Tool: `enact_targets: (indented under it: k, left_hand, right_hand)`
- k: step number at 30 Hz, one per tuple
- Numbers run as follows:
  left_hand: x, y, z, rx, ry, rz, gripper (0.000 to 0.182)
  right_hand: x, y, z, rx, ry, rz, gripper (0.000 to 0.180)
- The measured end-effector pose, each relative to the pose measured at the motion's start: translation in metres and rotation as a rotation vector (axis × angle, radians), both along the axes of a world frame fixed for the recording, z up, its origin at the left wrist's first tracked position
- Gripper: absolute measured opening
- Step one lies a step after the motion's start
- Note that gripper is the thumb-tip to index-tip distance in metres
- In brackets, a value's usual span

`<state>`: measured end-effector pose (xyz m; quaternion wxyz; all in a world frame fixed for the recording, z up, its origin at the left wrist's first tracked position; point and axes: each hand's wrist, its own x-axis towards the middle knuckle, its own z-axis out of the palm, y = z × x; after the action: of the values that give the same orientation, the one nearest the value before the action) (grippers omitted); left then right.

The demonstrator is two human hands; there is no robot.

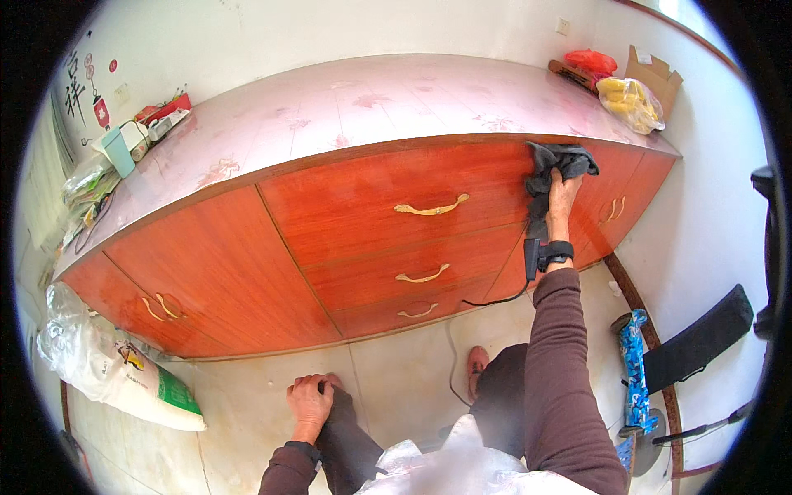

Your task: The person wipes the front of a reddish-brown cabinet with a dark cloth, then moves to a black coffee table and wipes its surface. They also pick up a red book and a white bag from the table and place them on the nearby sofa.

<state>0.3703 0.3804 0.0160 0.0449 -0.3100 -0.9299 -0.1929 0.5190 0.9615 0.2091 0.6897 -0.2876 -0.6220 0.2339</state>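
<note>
Before me stands a long reddish-brown wooden cabinet (359,192) with drawers in the middle and doors at both sides. My right hand (563,189) presses a dark grey cloth (560,162) against its front, just below the countertop edge and right of the top drawer's brass-coloured handle (432,206). Part of the cloth hangs down beside my wrist. A black device on a strap (547,253) is worn there, with a cable running from it. Down at my knee, my left hand (310,398) rests with fingers bent, and no object shows in it.
A patterned cover (371,102) lies over the countertop. Bananas in a plastic bag (631,105) and a cardboard box (656,77) stand at its right end; papers (93,192) and a light-blue container (117,151) at its left. A filled sack (130,371) leans by the left doors. Exercise equipment (637,371) stands right.
</note>
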Motion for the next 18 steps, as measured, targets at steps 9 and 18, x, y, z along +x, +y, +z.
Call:
enact_targets:
  k: [9,18]
  left_hand:
    - [0.0,-0.006,0.002,-0.053,-0.026,0.017,0.019]
    - [0.003,0.002,0.007,-0.06,-0.002,0.019,0.02]
  right_hand:
    - [-0.053,-0.111,-0.14,-0.046,-0.386,-0.084,0.07]
    - [-0.17,-0.328,-0.128,-0.142,-0.391,0.669,0.065]
